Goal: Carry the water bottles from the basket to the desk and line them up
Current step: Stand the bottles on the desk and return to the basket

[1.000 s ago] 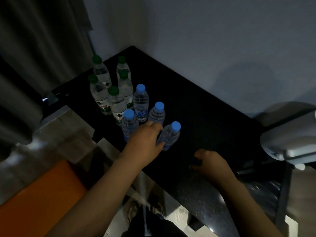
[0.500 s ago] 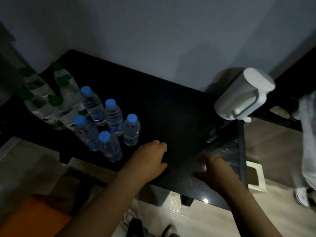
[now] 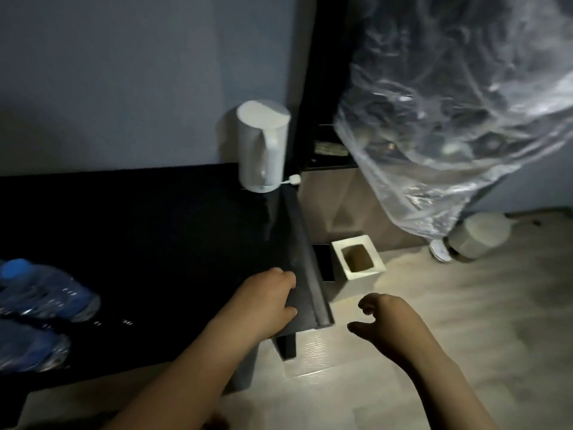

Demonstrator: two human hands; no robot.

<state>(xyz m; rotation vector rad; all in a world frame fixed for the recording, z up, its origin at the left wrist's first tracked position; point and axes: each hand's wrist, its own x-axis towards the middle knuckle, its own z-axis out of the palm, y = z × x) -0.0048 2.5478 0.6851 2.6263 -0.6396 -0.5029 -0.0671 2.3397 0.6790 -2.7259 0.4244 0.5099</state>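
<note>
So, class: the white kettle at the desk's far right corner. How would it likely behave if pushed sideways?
The white kettle looks tall for its base, so a high push would probably tip it. The glossy desk may let it slide if pushed low. It stands close to the desk's end, so it could fall off.

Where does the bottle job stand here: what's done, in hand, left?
Done: at least two blue-capped bottles are on the black desk, at the view's left edge, too blurred to judge their line. In hand: nothing; the left hand hangs over the desk's right end, the right hand over the floor, both empty. Left: the basket is out of view, so the remaining count cannot be told.
</note>
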